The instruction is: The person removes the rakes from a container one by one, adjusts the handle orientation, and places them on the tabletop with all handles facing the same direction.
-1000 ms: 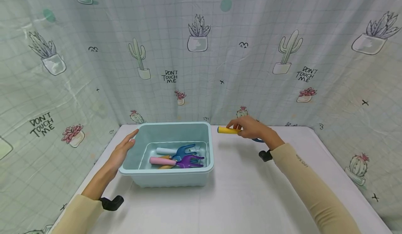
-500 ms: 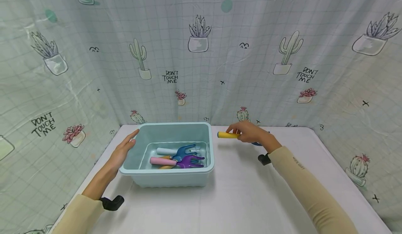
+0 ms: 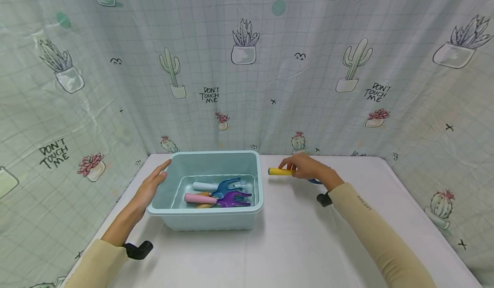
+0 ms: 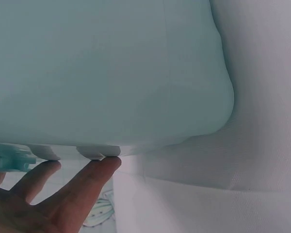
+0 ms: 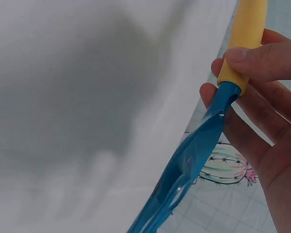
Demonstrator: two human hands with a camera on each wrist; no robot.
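1. Surface [image 3: 293, 245]: white cloth cover, carrying all items listed below; nearest the viewer, 2 beige sleeves enter from the lower corners.

2. Bin [image 3: 210, 219]: pale blue plastic, rectangular, open top, standing upright on the surface, left of centre. Contents: several toy garden tools lying loose on its floor, among them a purple rake [image 3: 233, 200] with a pink handle and a blue hand-shaped fork [image 3: 227, 186].

3. Left hand [image 3: 150, 185]: fingers straight and relaxed, holding nothing, laid flat against the outer left wall of the bin, fingertips at the rim. The left wrist view shows fingertips [image 4: 104, 165] touching the underside of the rim lip.

4. Right hand [image 3: 308, 168]: fingers and thumb curled round a toy trowel, to the right of the bin and just beyond its far right corner, low over the surface.

5. Toy trowel [image 3: 281, 171]: yellow handle pointing left toward the bin, well outside it; blue blade [image 5: 194, 160] seen in the right wrist view extending from the hand. Whether the blade touches the surface cannot be told.

6. Curtain [image 3: 247, 65]: pale grid-pattern backdrop with cactus prints and the words "DON'T TOUCH ME", enclosing the surface on 3 sides.
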